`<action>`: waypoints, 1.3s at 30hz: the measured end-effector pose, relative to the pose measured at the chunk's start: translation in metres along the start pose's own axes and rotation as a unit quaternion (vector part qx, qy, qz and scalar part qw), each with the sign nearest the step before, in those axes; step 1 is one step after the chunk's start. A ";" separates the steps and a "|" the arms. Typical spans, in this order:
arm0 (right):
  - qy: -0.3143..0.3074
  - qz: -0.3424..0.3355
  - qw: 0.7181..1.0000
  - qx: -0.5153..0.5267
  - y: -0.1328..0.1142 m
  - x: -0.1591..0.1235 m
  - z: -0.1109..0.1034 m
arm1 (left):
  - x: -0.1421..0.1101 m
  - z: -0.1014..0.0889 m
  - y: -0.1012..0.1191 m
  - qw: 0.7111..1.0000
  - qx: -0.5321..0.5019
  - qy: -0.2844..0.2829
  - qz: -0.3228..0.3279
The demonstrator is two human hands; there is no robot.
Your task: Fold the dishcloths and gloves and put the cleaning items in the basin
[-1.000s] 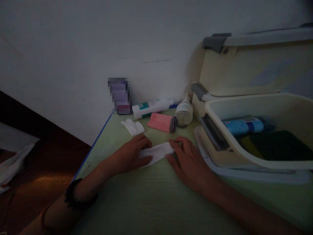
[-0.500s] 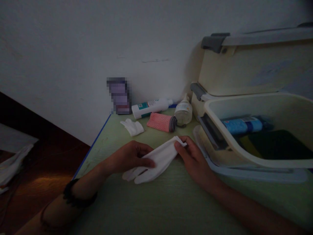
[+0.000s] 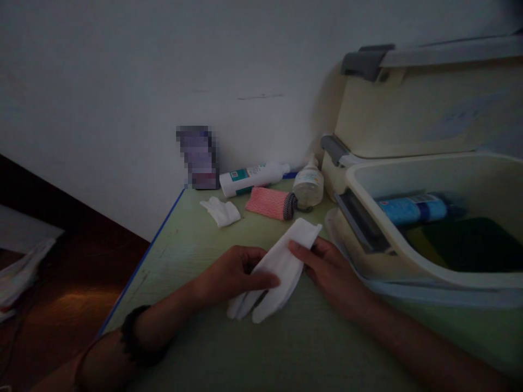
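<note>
Between my hands is a white fabric glove (image 3: 286, 261), held over the table with its fingers pointing down toward me and its cuff away. My left hand (image 3: 241, 275) pinches it near the fingers, thumb on top. At the cuff end, my right hand (image 3: 327, 267) grips it, with the thumb pressed on the upper face and the other fingers underneath, partly hidden. Beyond the glove lies a pink mesh cloth roll (image 3: 269, 203) with a dark checked end. Left of that roll rests a crumpled white cloth (image 3: 220, 211).
A white bottle (image 3: 253, 178) lies on its side by the wall, near a clear pump bottle (image 3: 308, 185). A blurred phone (image 3: 199, 158) leans on the wall. At right, an open lidded bin (image 3: 368, 261) holds a blue package (image 3: 412, 209) and a dark green pad (image 3: 474, 245).
The glove and both hands have shifted slightly right and toward me. My right hand's hold has changed, and the cuff end now spreads wider and flatter above my right thumb.
</note>
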State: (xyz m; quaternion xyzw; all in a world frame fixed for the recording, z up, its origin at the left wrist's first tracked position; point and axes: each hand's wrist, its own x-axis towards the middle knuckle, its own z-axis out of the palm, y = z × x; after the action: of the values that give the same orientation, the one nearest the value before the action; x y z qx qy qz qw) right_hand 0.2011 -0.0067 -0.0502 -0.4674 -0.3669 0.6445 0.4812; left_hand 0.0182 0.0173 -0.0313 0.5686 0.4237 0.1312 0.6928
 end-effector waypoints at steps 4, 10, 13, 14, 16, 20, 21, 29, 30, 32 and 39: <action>0.055 -0.027 0.998 0.033 0.004 -0.001 0.005 | 0.000 -0.003 0.000 0.994 -0.032 -0.096 -0.041; 0.081 -0.040 0.995 0.052 0.008 0.000 0.003 | -0.003 -0.013 0.004 0.985 0.007 -0.166 -0.033; 0.087 -0.038 0.994 0.059 0.009 0.001 0.002 | -0.006 -0.020 0.007 0.973 0.043 -0.225 -0.039; 0.086 -0.038 0.994 0.064 0.009 0.002 0.001 | -0.006 -0.021 0.009 0.968 0.052 -0.242 -0.041; 0.083 -0.036 0.993 0.070 0.009 0.003 0.000 | -0.008 -0.024 0.011 0.960 0.061 -0.269 -0.045; 0.083 -0.029 0.993 0.079 0.008 0.004 -0.001 | -0.009 -0.025 0.014 0.953 0.061 -0.296 -0.034; 0.082 -0.029 0.993 0.081 0.008 0.005 -0.001 | -0.009 -0.025 0.014 0.952 0.056 -0.301 -0.026; 0.089 -0.011 0.991 0.104 0.004 0.004 0.000 | -0.007 -0.028 0.004 0.954 0.008 -0.299 0.016; 0.087 -0.010 0.990 0.107 0.003 0.004 0.000 | -0.007 -0.028 0.003 0.954 0.008 -0.298 0.016; 0.086 -0.006 0.990 0.112 0.003 0.003 0.000 | -0.006 -0.028 0.002 0.955 0.010 -0.298 0.007; 0.091 0.010 0.988 0.121 0.003 0.003 -0.001 | -0.006 -0.023 0.005 0.959 0.017 -0.281 -0.008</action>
State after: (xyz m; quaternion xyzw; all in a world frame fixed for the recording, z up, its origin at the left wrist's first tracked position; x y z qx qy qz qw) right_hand 0.2006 -0.0046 -0.0535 -0.4660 -0.2367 0.6438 0.5589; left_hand -0.0012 0.0307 -0.0244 0.5909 0.2186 -0.0469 0.7751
